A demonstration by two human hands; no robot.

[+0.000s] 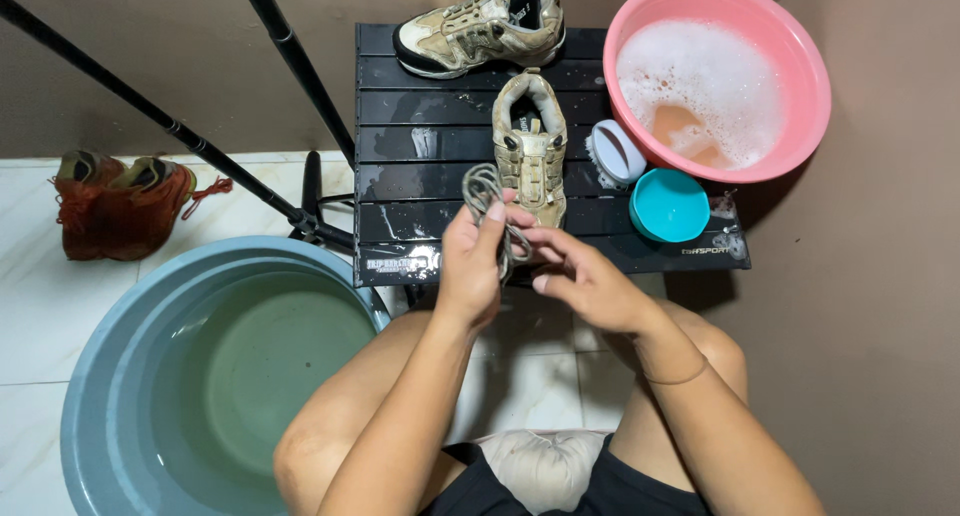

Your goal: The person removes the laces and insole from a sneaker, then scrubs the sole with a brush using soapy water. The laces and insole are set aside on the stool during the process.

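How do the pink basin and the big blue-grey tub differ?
The pink basin sits on the black slatted table; the blue-grey tub stands on the tiled floor. The pink basin holds foamy, brownish water; the blue-grey tub holds clear water without foam. The blue-grey tub looks larger. Both are round and plastic-looking.

Two shoes (480, 28) (530, 146), two basins (790, 36) (100, 376), one brush (615, 154), one cup (668, 206)
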